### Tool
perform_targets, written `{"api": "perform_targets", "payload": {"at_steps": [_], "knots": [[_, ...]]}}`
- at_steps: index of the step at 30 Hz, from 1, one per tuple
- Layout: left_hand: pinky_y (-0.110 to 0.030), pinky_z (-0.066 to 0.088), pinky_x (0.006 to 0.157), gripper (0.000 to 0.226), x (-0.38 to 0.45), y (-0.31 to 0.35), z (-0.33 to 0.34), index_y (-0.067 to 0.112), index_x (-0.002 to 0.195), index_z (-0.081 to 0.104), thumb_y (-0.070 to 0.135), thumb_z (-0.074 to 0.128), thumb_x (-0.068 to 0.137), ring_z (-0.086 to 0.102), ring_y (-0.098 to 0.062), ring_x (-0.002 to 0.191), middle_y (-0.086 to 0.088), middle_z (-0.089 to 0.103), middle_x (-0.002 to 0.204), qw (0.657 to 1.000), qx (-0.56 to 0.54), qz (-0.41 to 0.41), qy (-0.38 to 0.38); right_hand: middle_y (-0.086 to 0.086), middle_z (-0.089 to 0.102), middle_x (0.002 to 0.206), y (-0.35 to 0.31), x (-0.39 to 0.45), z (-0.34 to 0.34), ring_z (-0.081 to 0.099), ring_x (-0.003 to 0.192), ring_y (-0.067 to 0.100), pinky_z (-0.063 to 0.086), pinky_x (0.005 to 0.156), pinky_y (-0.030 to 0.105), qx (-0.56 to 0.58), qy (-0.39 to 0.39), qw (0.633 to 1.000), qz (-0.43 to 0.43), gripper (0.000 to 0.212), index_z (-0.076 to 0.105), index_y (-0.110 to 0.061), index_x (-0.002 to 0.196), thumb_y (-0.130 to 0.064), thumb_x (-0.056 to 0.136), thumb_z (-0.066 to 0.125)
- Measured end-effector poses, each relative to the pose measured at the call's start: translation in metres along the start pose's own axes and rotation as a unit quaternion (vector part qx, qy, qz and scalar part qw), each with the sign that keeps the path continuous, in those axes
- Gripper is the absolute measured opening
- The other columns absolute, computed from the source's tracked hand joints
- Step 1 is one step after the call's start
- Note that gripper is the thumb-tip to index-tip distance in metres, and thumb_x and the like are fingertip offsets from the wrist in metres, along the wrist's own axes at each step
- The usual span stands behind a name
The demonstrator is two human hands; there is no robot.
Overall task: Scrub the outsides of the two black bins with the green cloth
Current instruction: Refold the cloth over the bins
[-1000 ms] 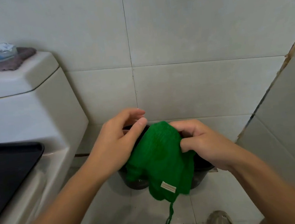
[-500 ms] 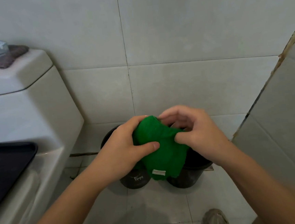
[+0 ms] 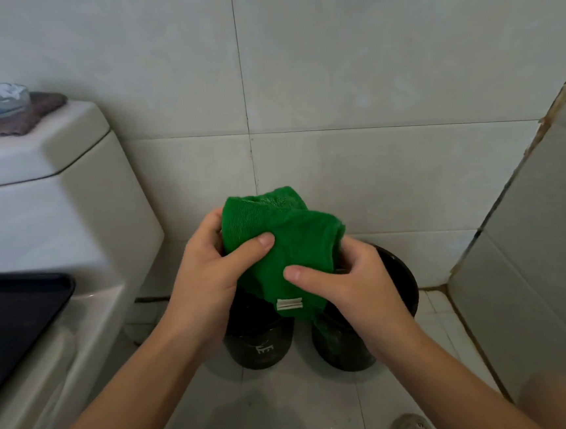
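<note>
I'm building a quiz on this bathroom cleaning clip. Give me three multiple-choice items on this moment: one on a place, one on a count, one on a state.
1. Where do the round black plastic bins stand?
A. On the tiled floor by the wall
B. On the toilet tank
C. On the black toilet lid

2. How many black bins show?
A. One
B. Two
C. Four

3. How is the green terry cloth held?
A. Draped over a bin, untouched
B. Gripped in both hands above the bins
C. Lying on the floor

Answers:
1. A: the left bin and right bin sit on the pale tiled floor, right of the white toilet.
2. B: only those two appear.
3. B: the left hand and right hand both pinch the green cloth, bunched up above the bin rims.
</note>
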State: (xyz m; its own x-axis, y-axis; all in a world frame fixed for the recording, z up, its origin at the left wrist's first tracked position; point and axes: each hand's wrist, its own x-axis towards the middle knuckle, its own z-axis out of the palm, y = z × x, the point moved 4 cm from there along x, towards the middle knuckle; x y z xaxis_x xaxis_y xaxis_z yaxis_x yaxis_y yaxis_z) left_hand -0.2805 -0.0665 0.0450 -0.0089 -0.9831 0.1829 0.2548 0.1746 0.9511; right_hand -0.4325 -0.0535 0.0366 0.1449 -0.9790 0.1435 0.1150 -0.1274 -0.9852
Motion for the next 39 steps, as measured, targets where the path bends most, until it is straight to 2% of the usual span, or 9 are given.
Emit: {"api": "perform_targets", "payload": {"at_steps": [4, 8, 11, 16, 22, 27, 32, 36, 39], "knots": [[-0.023, 0.056, 0.065, 0.033, -0.003, -0.003, 0.002, 0.009, 0.102, 0.061, 0.006, 0.064, 0.069, 0.072, -0.016, 0.081, -0.002, 0.074, 0.086, 0.999, -0.012, -0.031, -0.007, -0.006, 0.073, 0.09, -0.005, -0.006, 0.005, 0.07, 0.084, 0.008, 0.058, 0.073, 0.026, -0.117, -0.015, 0.989, -0.086, 0.023, 0.068, -0.027, 0.094, -0.015, 0.075, 0.071], [-0.032, 0.057, 0.08, 0.053, -0.005, -0.004, 0.008, 0.0, 0.119, 0.059, 0.023, 0.067, 0.072, 0.068, -0.025, 0.098, -0.017, 0.071, 0.107, 0.992, -0.076, -0.096, -0.038, 0.008, 0.065, 0.093, -0.009, -0.006, 0.008, 0.064, 0.087, 0.025, 0.054, 0.077, 0.044, -0.143, -0.085, 0.98, -0.113, 0.023, 0.063, -0.013, 0.098, -0.006, 0.076, 0.064], [-0.035, 0.056, 0.089, 0.054, -0.006, -0.003, 0.012, 0.004, 0.118, 0.068, 0.04, 0.064, 0.078, 0.068, -0.025, 0.105, -0.019, 0.07, 0.118, 0.978, -0.106, -0.174, -0.047, -0.006, 0.059, 0.117, -0.012, -0.007, 0.007, 0.061, 0.108, 0.012, 0.051, 0.084, 0.032, -0.305, -0.092, 0.926, -0.2, 0.024, 0.05, -0.022, 0.089, -0.014, 0.072, 0.065], [-0.044, 0.052, 0.087, 0.056, -0.007, -0.013, 0.009, -0.008, 0.114, 0.065, 0.016, 0.061, 0.064, 0.065, -0.033, 0.091, -0.025, 0.068, 0.105, 0.96, -0.106, -0.26, 0.016, -0.002, 0.052, 0.131, -0.007, -0.017, 0.018, 0.055, 0.119, 0.017, 0.051, 0.082, 0.024, -0.487, -0.098, 0.817, -0.292, 0.031, 0.044, -0.026, 0.1, -0.034, 0.074, 0.06], [-0.036, 0.055, 0.069, 0.03, 0.0, -0.007, -0.002, 0.004, 0.107, 0.067, 0.015, 0.044, 0.089, 0.065, -0.031, 0.076, -0.021, 0.067, 0.093, 0.955, -0.164, -0.202, 0.145, -0.013, 0.062, 0.086, -0.001, -0.023, 0.025, 0.06, 0.071, 0.008, 0.049, 0.052, 0.028, -0.546, -0.033, 0.792, -0.27, 0.038, 0.054, -0.026, 0.078, -0.064, 0.078, 0.057], [-0.038, 0.057, 0.057, 0.029, -0.001, 0.002, 0.001, 0.012, 0.095, 0.069, 0.013, 0.041, 0.092, 0.064, -0.03, 0.063, -0.017, 0.069, 0.078, 0.967, -0.163, -0.156, 0.116, -0.005, 0.069, 0.072, -0.001, -0.006, 0.003, 0.066, 0.069, 0.009, 0.054, 0.07, 0.037, -0.191, 0.075, 0.978, -0.038, 0.059, 0.066, -0.021, 0.074, -0.075, 0.074, 0.044], [-0.036, 0.059, 0.061, 0.028, -0.012, 0.005, 0.02, 0.018, 0.085, 0.074, 0.017, 0.048, 0.075, 0.071, -0.024, 0.065, -0.012, 0.073, 0.078, 0.972, -0.181, -0.139, 0.054, -0.009, 0.076, 0.094, 0.007, 0.003, 0.019, 0.07, 0.09, 0.001, 0.052, 0.072, 0.013, 0.006, -0.033, 0.99, 0.14, 0.055, 0.075, -0.018, 0.094, -0.063, 0.068, 0.057], [-0.038, 0.058, 0.069, 0.035, -0.014, 0.003, 0.024, 0.016, 0.095, 0.074, 0.021, 0.049, 0.071, 0.071, -0.025, 0.069, -0.013, 0.073, 0.081, 0.972, -0.184, -0.147, 0.024, 0.006, 0.075, 0.105, 0.015, 0.004, 0.023, 0.071, 0.1, 0.019, 0.052, 0.095, 0.037, 0.139, -0.061, 0.967, 0.203, 0.045, 0.078, -0.013, 0.099, -0.045, 0.07, 0.067], [-0.038, 0.058, 0.07, 0.044, -0.013, 0.001, 0.022, 0.011, 0.111, 0.068, 0.022, 0.049, 0.072, 0.071, -0.027, 0.071, -0.015, 0.074, 0.086, 0.969, -0.188, -0.159, 0.007, 0.005, 0.076, 0.101, 0.016, 0.003, 0.025, 0.072, 0.091, 0.016, 0.054, 0.081, 0.032, 0.192, -0.083, 0.951, 0.229, 0.025, 0.08, -0.022, 0.085, -0.034, 0.072, 0.062]]}}
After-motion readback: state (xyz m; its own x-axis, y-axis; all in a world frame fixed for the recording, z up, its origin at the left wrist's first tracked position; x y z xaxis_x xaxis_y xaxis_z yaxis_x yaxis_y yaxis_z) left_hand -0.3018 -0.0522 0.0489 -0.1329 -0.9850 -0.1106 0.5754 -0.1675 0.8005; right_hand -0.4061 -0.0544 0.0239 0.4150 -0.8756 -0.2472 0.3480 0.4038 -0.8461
